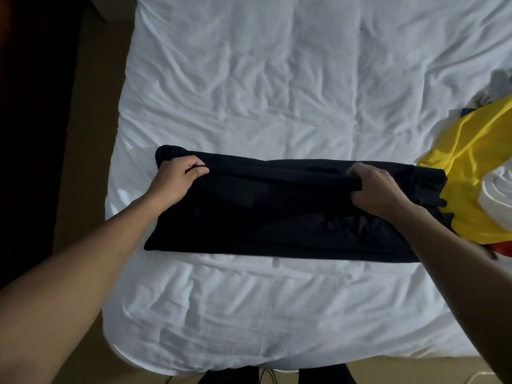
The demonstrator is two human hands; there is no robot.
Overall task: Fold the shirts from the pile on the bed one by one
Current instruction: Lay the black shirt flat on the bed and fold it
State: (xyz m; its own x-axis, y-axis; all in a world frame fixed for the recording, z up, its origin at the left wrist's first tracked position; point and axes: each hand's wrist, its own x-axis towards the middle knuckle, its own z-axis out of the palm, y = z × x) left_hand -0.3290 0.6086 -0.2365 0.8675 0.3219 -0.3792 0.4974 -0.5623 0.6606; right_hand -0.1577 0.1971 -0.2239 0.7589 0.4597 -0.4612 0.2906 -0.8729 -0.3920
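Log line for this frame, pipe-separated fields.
step: folding black fabric shirt on white-sheeted bed | left hand: pinches fold | right hand: grips fold | pile: yellow fabric garment

No text can be read anywhere. The black shirt carries a faint print near its right end, towards the near edge, too dark to make out.

A single wide head view looks steeply down from the near edge of the bed, facing along it. It sits close, with floor at left.
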